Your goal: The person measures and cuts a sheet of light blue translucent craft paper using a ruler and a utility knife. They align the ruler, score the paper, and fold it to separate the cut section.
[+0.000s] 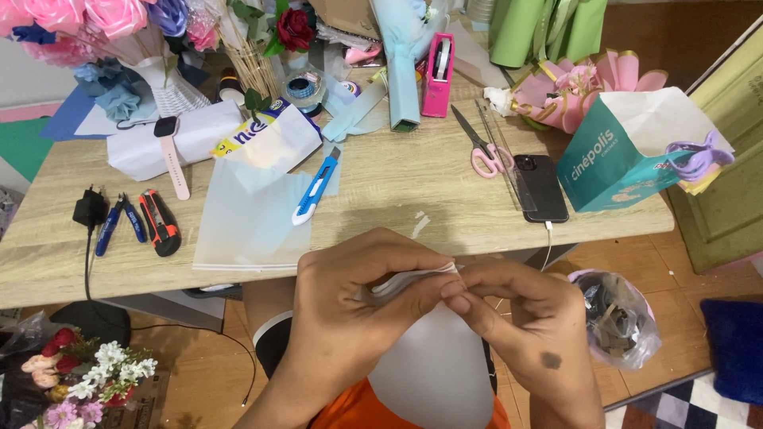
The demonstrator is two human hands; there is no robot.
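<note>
Holding: one folded white sheet, pinched between my two hands just below the near edge of the table.
Left hand: thumb and fingers pressed together on the left part of the sheet's folded top edge.
Right hand: fingertips pinching the same edge from the right, nearly touching my left fingers.
Sheet, lower part: it hangs down from my grip and spreads wide over my lap, one piece as far as I can tell.
Cutters: one blue utility knife lying on a pale translucent sheet near the middle of the table; one orange-and-black knife further left.
Pliers: one pair with blue handles, just beside the orange knife.
Scissors: one pair with pink handles, right of centre, next to one clear ruler.
Phones: one black phone, lying flat with a cable at its near end.
Bags: one teal paper bag at the table's right end; one clear plastic bag of scraps on the floor by my right hand.
Tape: one pink dispenser at the back.
Watches: one with a pink strap, on a white roll.
</note>
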